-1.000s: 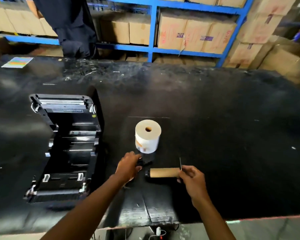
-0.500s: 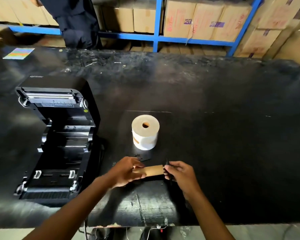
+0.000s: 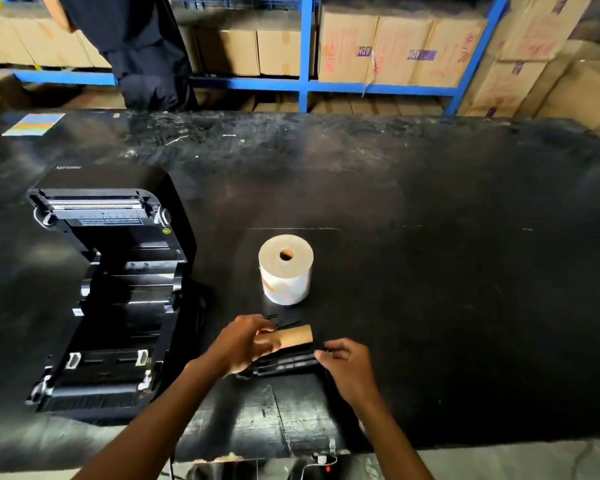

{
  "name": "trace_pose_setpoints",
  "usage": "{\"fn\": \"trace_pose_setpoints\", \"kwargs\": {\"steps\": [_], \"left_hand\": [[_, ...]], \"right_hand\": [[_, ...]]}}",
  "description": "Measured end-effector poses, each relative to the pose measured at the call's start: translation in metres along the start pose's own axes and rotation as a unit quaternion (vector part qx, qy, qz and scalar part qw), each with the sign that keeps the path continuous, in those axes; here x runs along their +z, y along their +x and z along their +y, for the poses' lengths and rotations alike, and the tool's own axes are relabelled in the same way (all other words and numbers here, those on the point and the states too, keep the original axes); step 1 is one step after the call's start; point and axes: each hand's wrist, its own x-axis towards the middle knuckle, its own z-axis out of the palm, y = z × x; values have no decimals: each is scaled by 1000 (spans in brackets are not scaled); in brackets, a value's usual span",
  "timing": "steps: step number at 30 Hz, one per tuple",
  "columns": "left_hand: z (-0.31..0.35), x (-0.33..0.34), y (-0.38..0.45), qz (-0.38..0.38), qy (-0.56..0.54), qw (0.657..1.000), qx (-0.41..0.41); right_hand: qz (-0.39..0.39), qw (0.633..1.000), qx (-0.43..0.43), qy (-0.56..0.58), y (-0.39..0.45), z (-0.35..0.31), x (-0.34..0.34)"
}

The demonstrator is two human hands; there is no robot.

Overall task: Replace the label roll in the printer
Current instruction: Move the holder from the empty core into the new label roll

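Observation:
A black label printer (image 3: 111,292) stands open on the left of the black table (image 3: 430,271), its roll bay bare. A full white label roll (image 3: 285,270) stands on end in the middle. Just in front of it my left hand (image 3: 246,341) grips the empty brown cardboard core (image 3: 297,336). My right hand (image 3: 349,365) holds the right end of a black plastic spindle (image 3: 284,363), which lies just below the core and apart from it. A small black flat part (image 3: 281,320) lies between the roll and the core.
Blue shelving (image 3: 305,81) with cardboard boxes runs behind the table. A dark garment (image 3: 136,46) hangs at the back left. A coloured card (image 3: 33,124) lies at the table's far left corner. Cables (image 3: 319,460) hang below the near edge.
My left hand came over and took hold of the cardboard core. The black spindle has come out of the core, drawn toward me in my right hand.

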Motion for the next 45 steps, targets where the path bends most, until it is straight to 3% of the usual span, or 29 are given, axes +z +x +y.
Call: {"fn": "trace_pose_setpoints", "kwargs": {"steps": [7,10,13,15,17,20,23,26,29,34,38,40,42,45], "left_hand": [[-12,12,-6,21,6,1000,-14],[-16,7,-1,39,-84,994,-51],[-16,-6,11,100,-168,976,-100],[-13,-17,22,118,-228,958,-130],[-5,-24,34,88,-334,924,-166],[5,-28,51,49,-442,863,-240],[9,-29,57,36,-507,816,-275],[7,-33,56,32,-528,803,-275],[5,-37,55,44,-520,805,-284],[14,-39,49,54,-512,799,-311],[33,-43,39,12,-604,749,-272],[41,-46,35,-17,-664,708,-240],[49,-50,30,-17,-689,688,-226],[68,-51,17,25,-658,719,-221]], "right_hand": [[3,997,-25,-72,4,11,10],[-11,991,-4,-130,12,6,1],[30,985,-9,-171,21,-15,-9],[49,986,-51,-151,28,-42,-7],[29,982,-107,-150,37,-69,6],[-21,954,-156,-256,52,-101,36],[-49,926,-139,-347,65,-113,62],[-29,917,-126,-379,74,-113,72],[-9,932,-139,-336,76,-115,65],[-6,997,-65,-47,62,-115,39],[-27,994,-12,102,39,-112,31],[-33,991,-5,131,29,-113,25],[-49,991,-7,123,19,-114,18],[-27,999,-37,4,8,-117,3]]}}
